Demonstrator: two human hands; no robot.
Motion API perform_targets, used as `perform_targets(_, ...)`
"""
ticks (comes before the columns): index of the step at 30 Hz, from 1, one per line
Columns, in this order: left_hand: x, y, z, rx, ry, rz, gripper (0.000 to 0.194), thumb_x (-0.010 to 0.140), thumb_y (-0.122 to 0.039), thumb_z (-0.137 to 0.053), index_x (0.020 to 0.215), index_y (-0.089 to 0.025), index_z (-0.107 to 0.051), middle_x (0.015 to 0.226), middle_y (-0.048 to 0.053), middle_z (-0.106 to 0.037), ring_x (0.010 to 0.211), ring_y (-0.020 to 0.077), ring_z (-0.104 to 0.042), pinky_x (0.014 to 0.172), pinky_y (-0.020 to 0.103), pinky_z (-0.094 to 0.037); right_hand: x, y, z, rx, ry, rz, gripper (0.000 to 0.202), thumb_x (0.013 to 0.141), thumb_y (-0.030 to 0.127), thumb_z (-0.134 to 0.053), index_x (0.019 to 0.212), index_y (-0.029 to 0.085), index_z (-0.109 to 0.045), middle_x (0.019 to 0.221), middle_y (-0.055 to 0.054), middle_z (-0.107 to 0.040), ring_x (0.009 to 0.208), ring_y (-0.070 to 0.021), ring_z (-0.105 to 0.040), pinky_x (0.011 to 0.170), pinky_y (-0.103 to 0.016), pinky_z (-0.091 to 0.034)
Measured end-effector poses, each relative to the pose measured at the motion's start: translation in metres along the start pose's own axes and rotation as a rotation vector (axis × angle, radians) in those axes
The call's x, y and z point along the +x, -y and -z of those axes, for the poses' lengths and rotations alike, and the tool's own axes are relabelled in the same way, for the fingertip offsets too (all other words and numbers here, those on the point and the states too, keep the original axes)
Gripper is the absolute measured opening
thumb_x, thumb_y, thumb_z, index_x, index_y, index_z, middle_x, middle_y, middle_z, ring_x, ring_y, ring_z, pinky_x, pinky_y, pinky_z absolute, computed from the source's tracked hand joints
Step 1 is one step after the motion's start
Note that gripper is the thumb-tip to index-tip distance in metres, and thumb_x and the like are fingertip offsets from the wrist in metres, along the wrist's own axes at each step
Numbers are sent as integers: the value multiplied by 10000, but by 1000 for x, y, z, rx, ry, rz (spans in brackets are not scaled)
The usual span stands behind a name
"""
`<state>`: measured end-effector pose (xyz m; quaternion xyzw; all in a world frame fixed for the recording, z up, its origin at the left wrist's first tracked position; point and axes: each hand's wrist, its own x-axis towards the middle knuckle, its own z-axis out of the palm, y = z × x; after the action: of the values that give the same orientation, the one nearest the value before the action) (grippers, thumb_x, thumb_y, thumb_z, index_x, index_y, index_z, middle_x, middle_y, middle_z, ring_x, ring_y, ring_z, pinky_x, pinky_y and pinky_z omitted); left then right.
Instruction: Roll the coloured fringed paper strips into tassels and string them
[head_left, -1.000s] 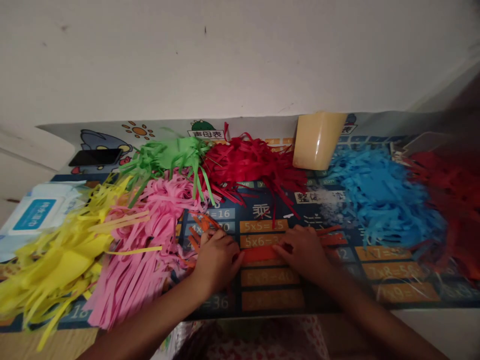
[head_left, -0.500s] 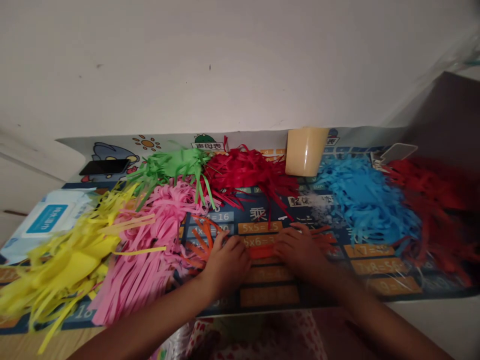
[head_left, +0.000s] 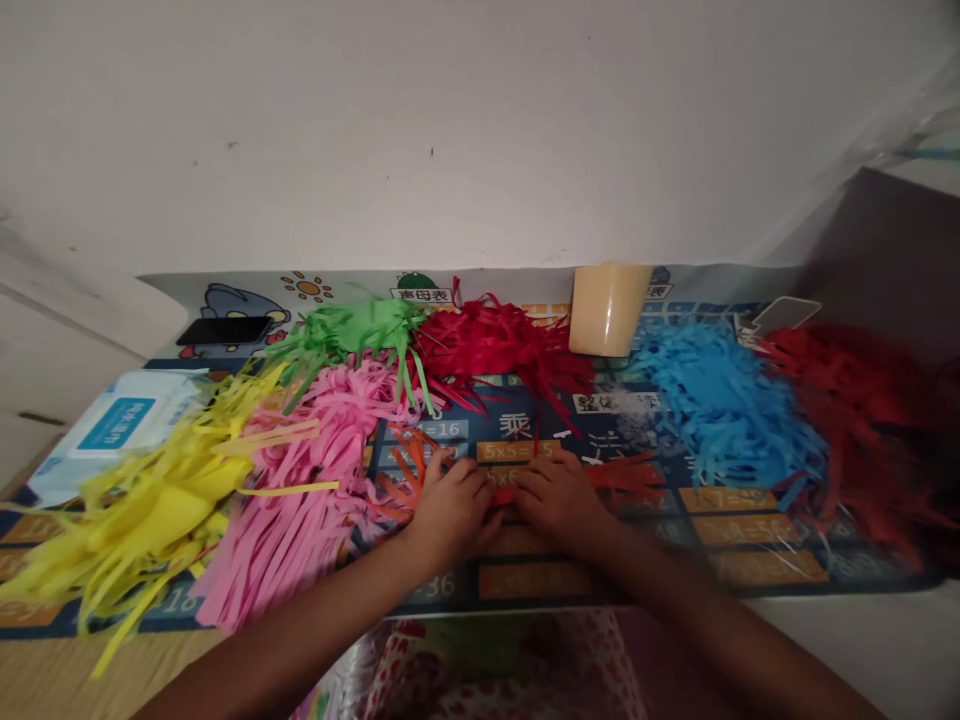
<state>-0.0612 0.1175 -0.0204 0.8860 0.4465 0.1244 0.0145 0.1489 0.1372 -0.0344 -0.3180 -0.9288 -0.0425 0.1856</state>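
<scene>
A strip of orange-red fringed paper (head_left: 626,478) lies across the middle of the printed mat (head_left: 536,580), its cut ends fanning out on both sides. My left hand (head_left: 454,505) has its fingers curled round the left part of it. On the right part rests my right hand (head_left: 559,500), its fingers bent together over the paper. Only a short piece shows between the two hands. Just left of my left hand is a pile of pink paper strips (head_left: 300,490). Beyond both hands lies a dark red bundle (head_left: 495,345).
Green strips (head_left: 356,330) and yellow strips (head_left: 172,490) lie left, near a wipes pack (head_left: 120,425) and a black phone (head_left: 225,330). A cream cup (head_left: 609,310) stands against the wall. Blue strips (head_left: 739,400) and red strips (head_left: 862,400) lie right.
My right hand has moved left along the orange-red paper, closer to my left hand. More of the paper's right end shows. The camera view has shifted slightly.
</scene>
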Motion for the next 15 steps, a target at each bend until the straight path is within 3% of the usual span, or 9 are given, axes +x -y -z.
perform_targets(5, -21, 14, -4, -40, -36, -9, 194, 909, -131, -544, 921, -268, -680, 890, -21, -702, 989, 209, -566, 1057, 485, -228, -25, -16, -2, 141, -50, -163, 151, 941, 247, -589, 852, 268, -709, 899, 14, -718, 872, -177, -527, 821, -381, -254)
perform_targets(10, -27, 29, 2, -253, -99, 72, 102, 896, -269, -637, 888, -323, -723, 918, -37, -731, 945, 201, -592, 998, 475, -251, -28, -24, 2, 329, 63, -364, 119, 898, 290, -655, 815, 246, -727, 872, -13, -694, 861, -184, -541, 788, -360, -277)
perform_targets(15, -15, 26, 8, -299, -97, 167, 93, 874, -266, -648, 830, -270, -730, 849, -1, -725, 868, 211, -593, 892, 450, -305, -13, -22, 7, 345, 152, -497, 87, 857, 248, -693, 781, 207, -682, 855, -12, -674, 858, -197, -544, 756, -342, -287)
